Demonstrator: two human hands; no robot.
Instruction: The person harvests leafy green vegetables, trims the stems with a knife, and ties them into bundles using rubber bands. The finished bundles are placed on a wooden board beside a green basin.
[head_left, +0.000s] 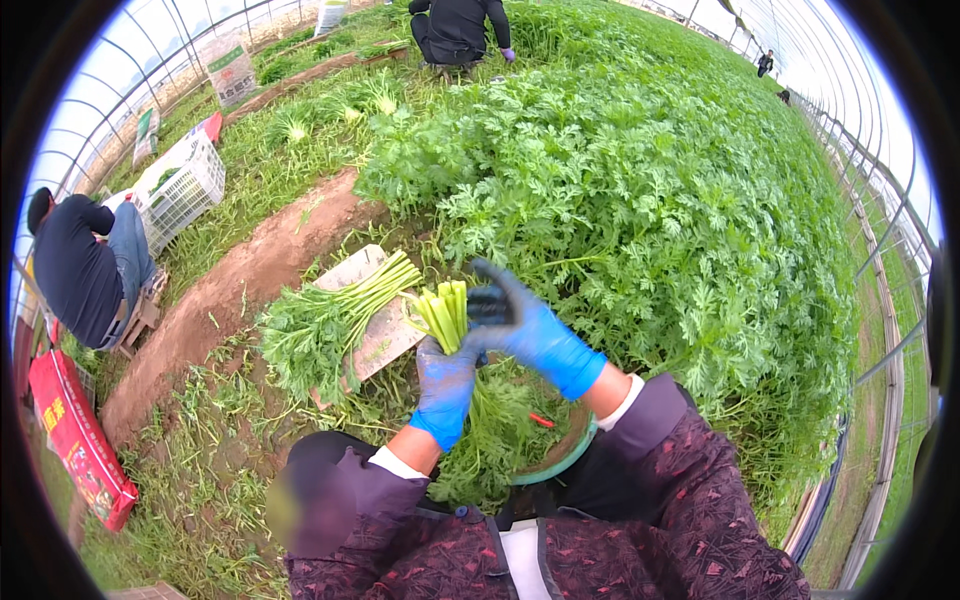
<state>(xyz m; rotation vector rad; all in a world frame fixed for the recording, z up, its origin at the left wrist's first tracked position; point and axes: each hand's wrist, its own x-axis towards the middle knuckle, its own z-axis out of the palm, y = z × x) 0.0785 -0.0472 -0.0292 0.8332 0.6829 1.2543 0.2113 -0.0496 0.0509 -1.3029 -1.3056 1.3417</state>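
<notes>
My left hand (448, 382), in a blue glove smeared with soil, grips a bunch of leafy greens (444, 311). Its pale cut stems point up and its feathery leaves hang below, over a green-rimmed basin (553, 474). Right beside the stem ends is my right hand (525, 322), also gloved, its blurred fingers spread and curved; whether they touch the stems is unclear. Left of my hands, a second bunch of greens (337, 319) lies across a dirty flat board (390, 341). A small red object (541, 420) rests in the basin among leaves.
Dense uncut greens (637, 187) grow ahead and to the right. A soil ridge (255, 262) runs along the left. Beyond it are a seated person (82, 262), a white crate (184, 195) and a red sack (79, 442). Another person (457, 34) crouches ahead near laid-out bunches (360, 105).
</notes>
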